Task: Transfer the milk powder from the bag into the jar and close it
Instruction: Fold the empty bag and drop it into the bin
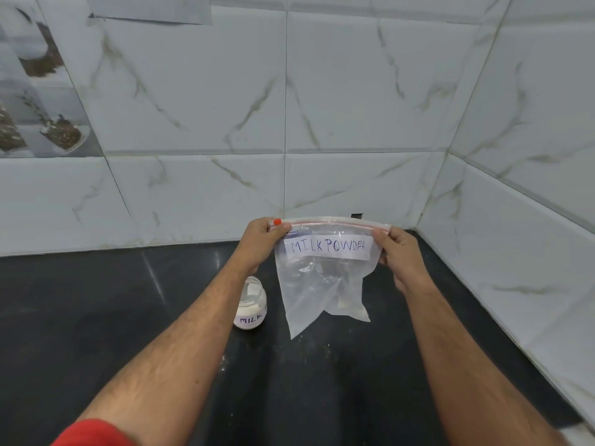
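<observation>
Over the black counter, bag nearly empty, jar filled but lid not on.

I hold the zip bag (325, 278) labelled MILK POWDER up by its top strip, left hand (262, 243) pinching the left corner, right hand (401, 255) pinching the right one. Only a trace of powder sits in its bottom fold, so the pour looks done. The small glass jar (251, 305) stands on the counter (96, 317) just left of the bag, white powder inside, mouth open. No lid visible. Left, I judge: find the lid and close the jar. A few spilled specks (225, 362) lie in front.
</observation>
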Tool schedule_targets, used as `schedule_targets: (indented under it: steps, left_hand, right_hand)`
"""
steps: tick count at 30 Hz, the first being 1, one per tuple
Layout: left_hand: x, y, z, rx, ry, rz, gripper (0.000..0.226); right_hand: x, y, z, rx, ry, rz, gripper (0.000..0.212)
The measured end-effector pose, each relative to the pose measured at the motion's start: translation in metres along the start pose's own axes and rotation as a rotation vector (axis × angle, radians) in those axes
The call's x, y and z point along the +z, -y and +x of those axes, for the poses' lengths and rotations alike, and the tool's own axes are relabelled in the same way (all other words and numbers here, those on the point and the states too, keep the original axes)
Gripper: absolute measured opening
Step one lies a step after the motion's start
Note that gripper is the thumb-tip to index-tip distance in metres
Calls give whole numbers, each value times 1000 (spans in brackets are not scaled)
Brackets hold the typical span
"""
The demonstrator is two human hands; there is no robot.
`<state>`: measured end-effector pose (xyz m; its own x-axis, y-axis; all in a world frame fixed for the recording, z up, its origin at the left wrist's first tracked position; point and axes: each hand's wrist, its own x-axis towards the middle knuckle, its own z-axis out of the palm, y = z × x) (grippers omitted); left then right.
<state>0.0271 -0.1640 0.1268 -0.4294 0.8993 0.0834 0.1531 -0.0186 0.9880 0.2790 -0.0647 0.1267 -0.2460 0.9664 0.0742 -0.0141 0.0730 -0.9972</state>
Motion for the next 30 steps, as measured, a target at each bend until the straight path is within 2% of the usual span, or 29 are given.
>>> schedule_targets:
  steps: [4,7,11,14,17,20,23,26,30]
  left_hand:
    - [1,-1,0,-11,4,35,25]
    - [10,-3,-2,-39,-44,-86,23]
    - [33,4,-17,-122,8,-290,54]
    - [56,24,-29,-164,-100,-180,70]
    - [78,33,-36,-107,-270,42,53]
    - [88,28,-38,-15,-404,292,48]
    - [84,27,-34,65,-451,310,49]
    - [80,30,-32,90,-460,307,51]
    - [78,32,-30,128,-491,302,51]
  right_hand:
    - [-3,8,9,-43,-5,-64,19]
    - [1,10,15,-74,-71,-37,21]
    - [8,8,25,-82,-174,106,21]
    - [9,10,33,-100,-274,151,19]
    - [7,12,39,-110,-333,157,21]
    - [5,14,45,-113,-317,162,20]
    - [-2,17,52,-138,-279,120,25]
    - [-17,25,60,-196,-227,52,22]
    - [-25,35,68,-285,-161,-53,29]
